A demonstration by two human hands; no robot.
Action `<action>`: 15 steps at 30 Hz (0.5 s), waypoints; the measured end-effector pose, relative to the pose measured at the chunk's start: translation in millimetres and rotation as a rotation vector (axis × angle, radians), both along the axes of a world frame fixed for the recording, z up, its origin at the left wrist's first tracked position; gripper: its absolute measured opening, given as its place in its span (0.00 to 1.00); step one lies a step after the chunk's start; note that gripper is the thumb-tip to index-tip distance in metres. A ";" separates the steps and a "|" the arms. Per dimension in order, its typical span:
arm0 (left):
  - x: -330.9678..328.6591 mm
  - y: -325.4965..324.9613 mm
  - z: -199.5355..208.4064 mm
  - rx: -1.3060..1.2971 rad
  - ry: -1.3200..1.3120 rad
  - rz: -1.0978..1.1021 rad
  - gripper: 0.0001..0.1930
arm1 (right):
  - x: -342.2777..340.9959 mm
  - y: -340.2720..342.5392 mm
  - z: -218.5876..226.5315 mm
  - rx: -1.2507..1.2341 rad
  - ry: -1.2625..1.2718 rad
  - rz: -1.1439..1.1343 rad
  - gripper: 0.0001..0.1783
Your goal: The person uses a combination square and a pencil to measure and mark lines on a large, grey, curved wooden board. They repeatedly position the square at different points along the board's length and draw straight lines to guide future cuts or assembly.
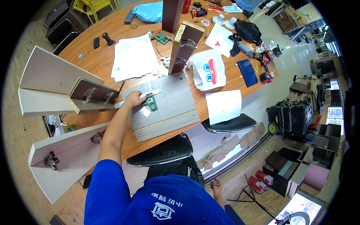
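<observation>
My left hand is closed on a combination square with a green head and a steel rule. The square lies flat on a grey board on the wooden table, and the rule runs across the board. A small white label sits beside the square's head. Grooved strips run along the board's near edge. Low beside my body, away from the table, is my right hand; its fingers look curled, and what they hold, if anything, cannot be made out.
Left of the board stand panels with metal hinges; another hinged panel leans lower down. An upright brown hinged board rises behind. Papers, a white plastic bag, a blue booklet and red power drills lie about. Black chairs border the table.
</observation>
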State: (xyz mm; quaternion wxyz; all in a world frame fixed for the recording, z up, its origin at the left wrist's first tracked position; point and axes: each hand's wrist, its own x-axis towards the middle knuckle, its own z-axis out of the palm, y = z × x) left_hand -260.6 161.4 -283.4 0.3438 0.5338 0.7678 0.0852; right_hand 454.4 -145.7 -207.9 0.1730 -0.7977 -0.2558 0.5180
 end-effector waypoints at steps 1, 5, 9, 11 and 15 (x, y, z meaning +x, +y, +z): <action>2.3 0.7 7.1 0.025 -0.004 -0.004 0.23 | 1.5 -1.1 -3.8 0.013 -0.010 0.017 0.17; 23.9 -16.4 49.0 0.483 -0.489 0.262 0.14 | 3.9 3.3 2.1 0.086 -0.016 0.052 0.19; 81.9 -58.8 92.8 0.669 -0.844 0.607 0.14 | 9.1 15.6 -7.8 0.166 -0.057 0.152 0.19; 101.8 -83.2 86.9 0.667 -0.927 0.853 0.15 | -6.0 43.3 -14.8 0.213 -0.055 0.284 0.17; 161.1 -116.0 60.5 0.219 -1.240 1.556 0.17 | -70.1 143.4 10.6 0.478 -0.179 0.671 0.12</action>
